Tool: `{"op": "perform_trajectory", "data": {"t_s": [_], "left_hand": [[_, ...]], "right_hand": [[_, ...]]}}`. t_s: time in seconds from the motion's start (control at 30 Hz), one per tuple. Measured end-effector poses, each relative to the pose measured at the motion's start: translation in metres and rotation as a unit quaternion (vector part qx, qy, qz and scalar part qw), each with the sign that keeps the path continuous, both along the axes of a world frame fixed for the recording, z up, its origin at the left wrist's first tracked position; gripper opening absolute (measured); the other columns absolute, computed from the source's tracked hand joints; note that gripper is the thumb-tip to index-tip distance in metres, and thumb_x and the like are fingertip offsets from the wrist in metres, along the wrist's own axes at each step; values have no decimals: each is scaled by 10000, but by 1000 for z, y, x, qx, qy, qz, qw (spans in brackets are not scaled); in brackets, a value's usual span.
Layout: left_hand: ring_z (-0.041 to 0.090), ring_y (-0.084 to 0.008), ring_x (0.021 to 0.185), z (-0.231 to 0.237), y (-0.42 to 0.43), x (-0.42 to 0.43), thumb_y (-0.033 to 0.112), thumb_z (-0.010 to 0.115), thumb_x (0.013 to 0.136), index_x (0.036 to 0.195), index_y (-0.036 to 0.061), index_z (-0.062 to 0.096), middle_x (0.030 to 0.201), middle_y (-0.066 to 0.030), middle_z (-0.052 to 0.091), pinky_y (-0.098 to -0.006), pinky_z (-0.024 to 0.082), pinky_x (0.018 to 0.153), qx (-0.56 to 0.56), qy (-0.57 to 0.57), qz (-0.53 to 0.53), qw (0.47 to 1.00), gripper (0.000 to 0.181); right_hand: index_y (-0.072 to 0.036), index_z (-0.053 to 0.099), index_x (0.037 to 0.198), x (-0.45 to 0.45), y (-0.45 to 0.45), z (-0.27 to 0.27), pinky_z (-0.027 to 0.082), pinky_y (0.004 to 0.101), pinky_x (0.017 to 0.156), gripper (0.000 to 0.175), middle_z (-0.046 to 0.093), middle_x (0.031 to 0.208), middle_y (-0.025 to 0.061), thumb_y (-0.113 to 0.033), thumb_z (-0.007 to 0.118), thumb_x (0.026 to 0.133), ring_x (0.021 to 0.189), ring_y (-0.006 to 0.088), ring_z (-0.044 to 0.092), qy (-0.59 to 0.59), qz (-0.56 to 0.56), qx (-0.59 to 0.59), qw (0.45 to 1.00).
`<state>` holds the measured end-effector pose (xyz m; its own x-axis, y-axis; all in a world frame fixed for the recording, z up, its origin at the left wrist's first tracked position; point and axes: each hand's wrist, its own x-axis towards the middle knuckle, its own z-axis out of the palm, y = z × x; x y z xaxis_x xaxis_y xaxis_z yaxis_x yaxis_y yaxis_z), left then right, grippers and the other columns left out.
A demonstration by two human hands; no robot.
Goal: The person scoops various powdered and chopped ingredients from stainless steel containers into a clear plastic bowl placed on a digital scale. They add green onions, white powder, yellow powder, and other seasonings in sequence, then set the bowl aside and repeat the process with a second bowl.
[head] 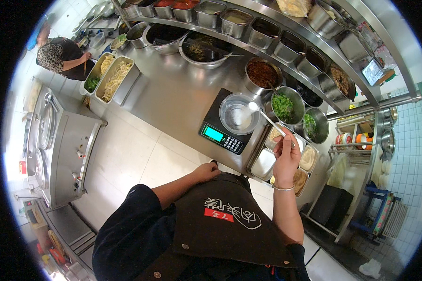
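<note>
My right hand (286, 158) grips the handle of a metal spoon (270, 121) whose bowl, heaped with white powder, is over the right rim of a clear plastic bowl (228, 123). White powder lies in that bowl, which stands on a black digital kitchen scale (212, 111) with a lit display. Below the spoon handle are several square metal containers of powders, one holding white powder (264, 164). My left hand (208, 172) rests near the apron at my waist, its fingers loosely curled, apart from the scale; whether it holds anything is hidden.
Metal pots of chopped green herbs (283, 107) and dark red paste (262, 73) stand beyond the scale. A steel shelf (197, 28) carries containers of sauces. Trays of bean sprouts (115, 82) and noodles sit at the far left, near another person (65, 58). A wire-and-metal rack stands right.
</note>
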<state>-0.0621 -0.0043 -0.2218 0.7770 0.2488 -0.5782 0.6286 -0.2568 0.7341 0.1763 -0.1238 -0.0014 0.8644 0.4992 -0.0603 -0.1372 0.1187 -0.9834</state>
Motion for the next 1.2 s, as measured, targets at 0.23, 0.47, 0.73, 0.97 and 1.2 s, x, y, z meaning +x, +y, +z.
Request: {"op": "perform_trajectory", "data": {"t_s": [0.23, 0.47, 0.73, 0.97, 1.2], "left_hand": [[658, -338, 917, 2, 1, -4, 388, 618, 912, 997, 13, 654, 969, -200, 684, -420, 509, 829, 14, -27, 8, 1000, 386], [658, -340, 936, -1, 0, -1, 383, 618, 915, 1007, 28, 659, 986, -194, 685, -421, 507, 849, 19, -17, -1, 1000, 369], [658, -338, 938, 3, -1, -1, 383, 620, 912, 995, 27, 662, 987, -191, 688, -421, 506, 853, 19, -6, -5, 1000, 368], [653, -320, 953, 1, -1, -2, 373, 626, 920, 1003, 27, 670, 1004, -180, 686, -409, 502, 868, 14, 1, -13, 1000, 359], [667, -346, 921, 11, -2, -4, 383, 614, 889, 984, 14, 669, 964, -206, 691, -422, 511, 830, -3, 11, 15, 1000, 385]], "right_hand": [[-48, 638, 1199, 2, 17, 13, 323, 173, 496, 288, 646, 828, -7, -250, 515, 1035, 587, 28, 441, -4, -20, 18, 1000], [-44, 640, 1198, 6, 16, 14, 357, 176, 517, 272, 669, 837, 17, -228, 529, 1031, 599, 43, 473, 7, -17, 50, 999], [-45, 642, 1191, 4, 14, 13, 350, 171, 511, 259, 673, 833, 17, -214, 532, 1029, 595, 39, 471, 15, -18, 62, 998], [-45, 643, 1174, 2, 12, 13, 335, 171, 495, 252, 660, 811, 9, -214, 526, 1029, 575, 36, 453, 34, -26, 68, 997], [-45, 644, 1141, 2, -31, -3, 324, 179, 477, 250, 616, 770, -4, -225, 510, 1030, 545, 40, 429, 119, -79, 82, 986]]}}
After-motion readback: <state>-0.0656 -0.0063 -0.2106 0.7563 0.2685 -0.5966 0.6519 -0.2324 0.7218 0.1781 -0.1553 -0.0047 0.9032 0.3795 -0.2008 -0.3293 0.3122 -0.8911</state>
